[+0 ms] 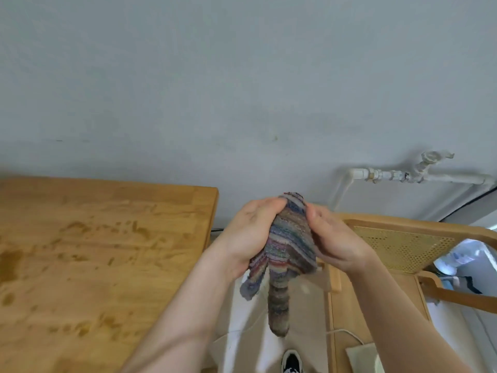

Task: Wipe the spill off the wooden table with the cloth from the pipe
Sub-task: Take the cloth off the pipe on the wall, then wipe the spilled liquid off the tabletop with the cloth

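A striped, multicoloured cloth [287,243] hangs bunched between both hands in mid-air, right of the wooden table [166,211]. My left hand [250,232] grips its left side and my right hand [336,243] grips its right side; a loose end dangles below. Brownish wet smears of the spill [80,230] spread over the table top, with a darker patch at the far left edge. The white pipe [398,175] runs along the wall at the upper right, bare of any cloth.
A wooden chair with a cane back [403,246] stands just right of my hands. A light floor, a white cable [347,333] and a black-and-white shoe [291,363] lie below. A grey wall fills the upper view.
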Motion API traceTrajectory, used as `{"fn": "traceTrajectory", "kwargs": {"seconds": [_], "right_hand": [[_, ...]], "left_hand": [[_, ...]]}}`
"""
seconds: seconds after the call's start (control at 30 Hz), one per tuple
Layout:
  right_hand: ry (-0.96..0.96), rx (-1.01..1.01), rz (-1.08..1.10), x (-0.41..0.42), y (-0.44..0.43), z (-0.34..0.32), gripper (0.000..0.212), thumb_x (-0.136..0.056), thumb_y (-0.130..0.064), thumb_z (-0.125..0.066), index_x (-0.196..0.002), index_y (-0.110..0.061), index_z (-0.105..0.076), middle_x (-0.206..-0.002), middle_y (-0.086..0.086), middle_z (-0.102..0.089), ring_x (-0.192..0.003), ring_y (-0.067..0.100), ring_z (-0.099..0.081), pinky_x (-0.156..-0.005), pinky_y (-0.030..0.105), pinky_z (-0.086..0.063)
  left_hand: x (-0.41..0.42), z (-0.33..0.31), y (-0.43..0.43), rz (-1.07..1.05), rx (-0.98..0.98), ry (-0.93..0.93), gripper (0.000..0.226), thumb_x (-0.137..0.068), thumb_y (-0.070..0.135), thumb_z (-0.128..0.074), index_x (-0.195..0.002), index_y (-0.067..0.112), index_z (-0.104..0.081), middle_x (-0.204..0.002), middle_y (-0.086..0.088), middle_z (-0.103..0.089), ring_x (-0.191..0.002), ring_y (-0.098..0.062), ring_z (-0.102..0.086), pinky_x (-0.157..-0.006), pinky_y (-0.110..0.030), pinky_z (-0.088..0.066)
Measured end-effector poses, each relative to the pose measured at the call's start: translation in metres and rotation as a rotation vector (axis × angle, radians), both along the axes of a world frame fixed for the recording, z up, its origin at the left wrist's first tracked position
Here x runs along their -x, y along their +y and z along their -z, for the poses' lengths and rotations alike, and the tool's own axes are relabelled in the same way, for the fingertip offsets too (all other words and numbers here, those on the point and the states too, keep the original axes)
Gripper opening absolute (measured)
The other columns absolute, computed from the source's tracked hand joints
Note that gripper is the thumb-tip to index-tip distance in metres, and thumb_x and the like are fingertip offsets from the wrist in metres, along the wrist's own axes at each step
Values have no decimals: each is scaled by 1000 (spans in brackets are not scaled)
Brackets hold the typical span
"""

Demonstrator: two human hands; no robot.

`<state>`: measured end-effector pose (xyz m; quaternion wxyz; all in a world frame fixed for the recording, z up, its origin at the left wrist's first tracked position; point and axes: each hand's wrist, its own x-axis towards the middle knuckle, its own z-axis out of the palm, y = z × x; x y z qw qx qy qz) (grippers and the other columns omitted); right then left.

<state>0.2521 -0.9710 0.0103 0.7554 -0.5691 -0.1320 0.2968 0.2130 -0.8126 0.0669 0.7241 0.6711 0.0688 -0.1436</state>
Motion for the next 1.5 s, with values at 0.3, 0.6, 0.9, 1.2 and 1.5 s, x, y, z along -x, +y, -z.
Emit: {"fn": "traceTrajectory", "kwargs": {"seconds": [0.3,0.6,0.9,1.2,1.5], "right_hand": [[19,136,-103,47,49,-2,32,-70,-23,-87,-90,0,-77,-95,23,-72,-82,26,-70,-75,31,-59],[90,202,221,114,164,1,29,-103,-20,-44,-85,-7,-62,-73,6,-74,-67,18,-71,-54,25,-55],[-302,218,162,157,208,15,30,-102,-8,-43,-103,-28,-66,-93,6,-65,-83,24,-59,-77,34,-46],[-468,588,-53,198,219,81,28,-97,-8,-48,-100,-29,-67,-80,2,-58,-65,9,-48,-62,22,-39],[-1263,937,-671,247,256,184,48,-98,-30,-33,-141,-16,-50,-148,4,-48,-139,23,-41,-104,43,-43]], "left_hand": [[99,2,111,-259,-95,-7,23,-99,24,-45,-98,11,-64,-89,-7,-69,-87,-25,-66,-82,-35,-49],[182,52,183,-422,-264,1,18,-94,25,-58,-88,10,-65,-73,1,-63,-64,-10,-55,-60,-22,-41],[231,48,247,-536,-362,-137,66,-85,59,-56,-75,-6,-59,-69,-8,-51,-66,-16,-45,-65,-33,-39],[273,111,274,-335,-558,187,20,-95,20,-57,-86,6,-68,-59,7,-59,-54,-5,-54,-49,-19,-37],[286,235,261,-250,-1147,303,18,-92,21,-53,-108,22,-61,-104,-2,-56,-101,-23,-51,-82,-33,-47]]}}
